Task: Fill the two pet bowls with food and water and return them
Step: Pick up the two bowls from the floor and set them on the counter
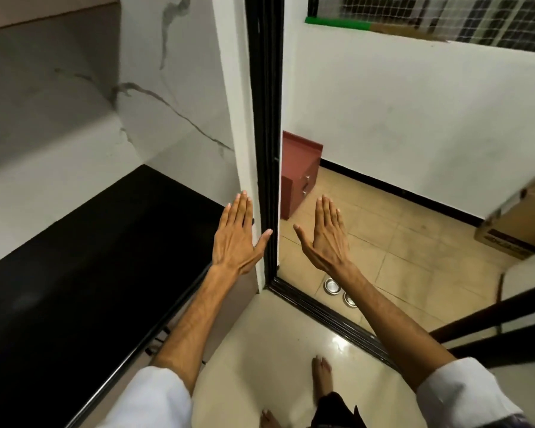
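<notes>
Both hands are stretched out ahead of the person, backs up, fingers straight and close together, thumbs spread toward each other. Neither holds anything. The left hand (pixel 237 237) hovers in front of the edge of a white wall (pixel 243 118), its thumb tip reaching across to the black door frame (pixel 264 118) beside that wall. The right hand (pixel 325 234) hangs in the open doorway, a little apart from the frame, above a tan tiled floor (pixel 399 251).

Bare forearms run back from both hands to rolled white sleeves at the bottom of the view.

Two small metal pet bowls (pixel 332 285) sit on the tan floor just beyond the black door track (pixel 328 319), side by side. The nearer one (pixel 349 299) is partly hidden by the right forearm. Whether they hold anything cannot be told.

To the left lies a long black countertop (pixel 74 273) under a grey-veined marble wall. Past the doorway, a small red cabinet (pixel 297 177) stands against the frame, and a cardboard box (pixel 519 220) sits at the far right. Netting (pixel 445 17) covers the opening above the far white wall. The person's bare feet (pixel 322 378) stand on glossy cream floor.
</notes>
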`<state>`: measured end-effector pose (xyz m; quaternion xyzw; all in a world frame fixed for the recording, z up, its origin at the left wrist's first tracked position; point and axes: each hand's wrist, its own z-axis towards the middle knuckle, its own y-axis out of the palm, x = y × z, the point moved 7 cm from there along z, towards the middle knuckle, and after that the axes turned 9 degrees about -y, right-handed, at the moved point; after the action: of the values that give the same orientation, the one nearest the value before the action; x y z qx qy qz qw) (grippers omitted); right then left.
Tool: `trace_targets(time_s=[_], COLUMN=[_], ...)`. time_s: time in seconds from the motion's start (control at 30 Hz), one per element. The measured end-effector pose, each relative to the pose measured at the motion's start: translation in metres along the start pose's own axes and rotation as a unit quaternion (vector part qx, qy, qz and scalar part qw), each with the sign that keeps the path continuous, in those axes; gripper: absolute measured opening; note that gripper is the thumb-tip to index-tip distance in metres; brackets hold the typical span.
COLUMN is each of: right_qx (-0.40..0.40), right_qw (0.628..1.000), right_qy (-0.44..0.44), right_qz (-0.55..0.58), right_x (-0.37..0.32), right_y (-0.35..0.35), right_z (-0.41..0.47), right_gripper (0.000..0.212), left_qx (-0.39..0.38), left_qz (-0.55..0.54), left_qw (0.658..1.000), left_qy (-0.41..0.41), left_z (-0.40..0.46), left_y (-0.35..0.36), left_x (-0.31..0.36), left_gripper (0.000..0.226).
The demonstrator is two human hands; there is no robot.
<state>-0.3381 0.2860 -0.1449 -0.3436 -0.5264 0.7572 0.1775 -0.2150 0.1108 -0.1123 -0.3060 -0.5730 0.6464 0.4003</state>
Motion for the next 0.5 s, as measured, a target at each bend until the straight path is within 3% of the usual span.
trace_targets(time_s=[0.5], right_qx=[-0.056], right_qw=[0.990], right_qy=[0.124], right_qz=[-0.031], right_x=[0.183], right_y=[0.014], right_z=[-0.030], right_gripper=[0.091], left_qx=[-0.074], left_qz=[-0.023], left_qw=[0.990], left_qy=[0.118], left_z=[0.067], left_y=[0.091], left_x=[0.164], left_gripper=[0.088])
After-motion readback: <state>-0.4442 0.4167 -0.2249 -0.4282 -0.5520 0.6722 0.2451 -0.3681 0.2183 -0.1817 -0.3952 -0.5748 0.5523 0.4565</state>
